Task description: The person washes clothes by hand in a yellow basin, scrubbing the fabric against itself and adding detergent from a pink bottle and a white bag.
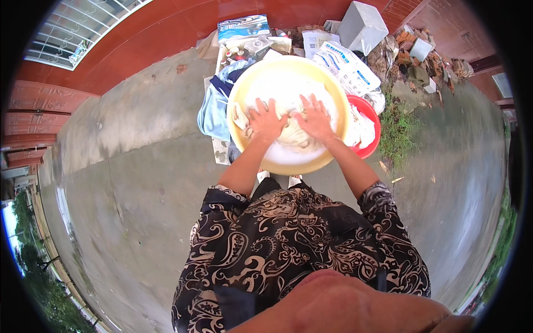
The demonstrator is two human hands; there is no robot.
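Grey concrete floor [155,183] is seen around a yellow basin [311,166] filled with white suds [280,154]. To its left a light blue garment [210,116] is draped; to its right a smaller red basin [378,129] is placed. Within the yellow basin, pale cloth [295,137] is touched by the left hand [267,120] and right hand [316,119], whose fingers [260,107] are spread wide, clasping nothing visible.

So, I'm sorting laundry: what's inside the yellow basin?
Pale cloth and white suds, with the left hand and right hand on the cloth. Suds and cloth hide the bottom of the basin.
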